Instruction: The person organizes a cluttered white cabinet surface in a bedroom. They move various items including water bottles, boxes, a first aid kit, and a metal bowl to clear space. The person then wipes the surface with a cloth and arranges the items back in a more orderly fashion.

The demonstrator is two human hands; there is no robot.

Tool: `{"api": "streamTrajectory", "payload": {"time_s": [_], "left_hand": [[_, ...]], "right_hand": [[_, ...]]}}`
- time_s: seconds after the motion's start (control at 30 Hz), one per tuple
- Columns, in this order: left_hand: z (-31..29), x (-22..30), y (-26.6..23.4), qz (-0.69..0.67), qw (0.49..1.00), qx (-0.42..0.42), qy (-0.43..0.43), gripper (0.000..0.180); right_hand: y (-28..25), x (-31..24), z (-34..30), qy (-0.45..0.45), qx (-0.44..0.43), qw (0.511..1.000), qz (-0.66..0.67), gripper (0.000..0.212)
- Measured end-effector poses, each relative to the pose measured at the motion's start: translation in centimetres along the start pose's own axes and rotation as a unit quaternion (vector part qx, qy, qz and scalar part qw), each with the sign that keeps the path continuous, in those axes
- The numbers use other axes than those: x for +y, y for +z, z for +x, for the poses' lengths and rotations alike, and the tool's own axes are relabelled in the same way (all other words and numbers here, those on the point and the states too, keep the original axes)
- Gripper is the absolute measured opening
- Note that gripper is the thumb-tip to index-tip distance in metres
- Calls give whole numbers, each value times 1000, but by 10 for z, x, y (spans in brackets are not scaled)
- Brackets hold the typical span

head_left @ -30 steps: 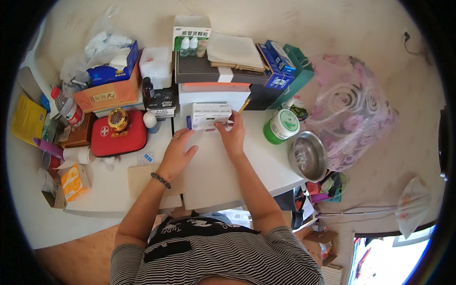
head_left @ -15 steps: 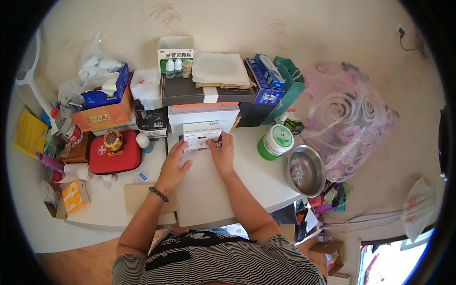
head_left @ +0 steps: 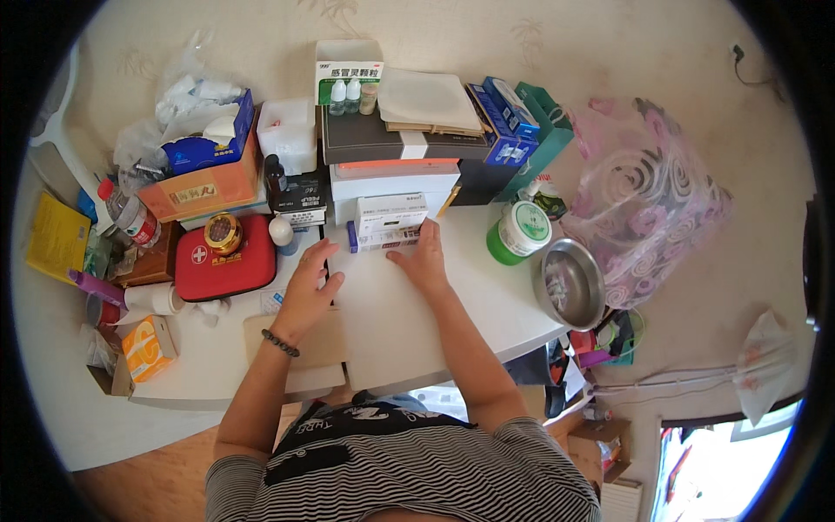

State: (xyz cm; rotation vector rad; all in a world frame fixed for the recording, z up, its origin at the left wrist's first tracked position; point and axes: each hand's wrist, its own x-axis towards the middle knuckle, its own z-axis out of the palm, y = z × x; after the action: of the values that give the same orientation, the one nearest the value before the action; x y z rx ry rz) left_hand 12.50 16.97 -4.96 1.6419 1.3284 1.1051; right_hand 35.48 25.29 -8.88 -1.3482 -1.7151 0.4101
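Note:
A small white box [head_left: 391, 213] rests above a flatter white box with a purple end [head_left: 352, 237], both in front of the stacked cartons. My right hand [head_left: 424, 261] touches the right end of these boxes with its fingers stretched out and its thumb apart, near the lower box's front edge. Away to the left of the boxes, my left hand [head_left: 306, 287] hovers over the table with fingers spread and nothing in it. A dark bead bracelet [head_left: 280, 343] circles my left wrist.
On the left lie a red first-aid case [head_left: 226, 265] with a gold-lidded jar [head_left: 223, 234], and an orange box [head_left: 148, 348]. A green tub [head_left: 519, 233] and a steel bowl [head_left: 570, 287] stand right. Behind the boxes, a black flat carton [head_left: 365, 146] supports small bottles and papers.
My left hand has come off the boxes, moving left. The right hand remains at their right end. The lower box's purple end now shows, and the whole view has shifted slightly.

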Motion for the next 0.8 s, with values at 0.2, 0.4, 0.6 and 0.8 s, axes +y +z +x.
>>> {"api": "streamTrajectory", "payload": {"time_s": [0.2, 0.4, 0.6, 0.8], "left_hand": [[-32, -1, -35, -25, 999, -28, -10, 42], [-53, 13, -60, -43, 998, -47, -8, 39], [-71, 20, -82, -27, 997, -72, -6, 39], [-84, 8, -101, -21, 997, -79, -10, 39]], "right_hand": [[7, 19, 4, 20, 19, 999, 37, 64], [6, 28, 2, -6, 17, 999, 47, 62], [11, 29, 1, -33, 63, 997, 8, 53], [12, 22, 1, -37, 87, 994, 52, 34]]}}
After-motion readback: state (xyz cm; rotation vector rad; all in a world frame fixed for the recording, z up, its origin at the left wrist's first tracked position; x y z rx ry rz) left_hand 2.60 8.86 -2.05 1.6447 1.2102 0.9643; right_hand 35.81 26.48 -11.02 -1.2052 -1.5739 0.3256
